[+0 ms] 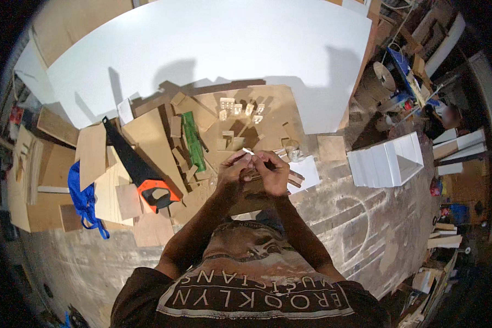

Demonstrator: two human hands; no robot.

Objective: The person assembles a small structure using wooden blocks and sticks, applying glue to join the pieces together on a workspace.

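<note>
Close in front of my chest, my left hand (233, 170) and my right hand (273, 172) meet at the fingertips. Pinched between them is a small pale piece (248, 151), too small to name. Beyond the hands, several small light wooden blocks with dark marks or holes (227, 103) stand on a brown board (281, 97). A clear, crinkled plastic thing (293, 152) lies just right of my right hand, beside a white sheet of paper (310, 174). Dark strips (296, 179) poke out from under that hand.
To the left lie a handsaw with an orange and black handle (157, 195), a long green tool (192, 143), wood offcuts (147, 128) and a blue bag (82, 199). A large white panel (218, 44) stands behind. At right sits a white box-shaped piece (385, 161).
</note>
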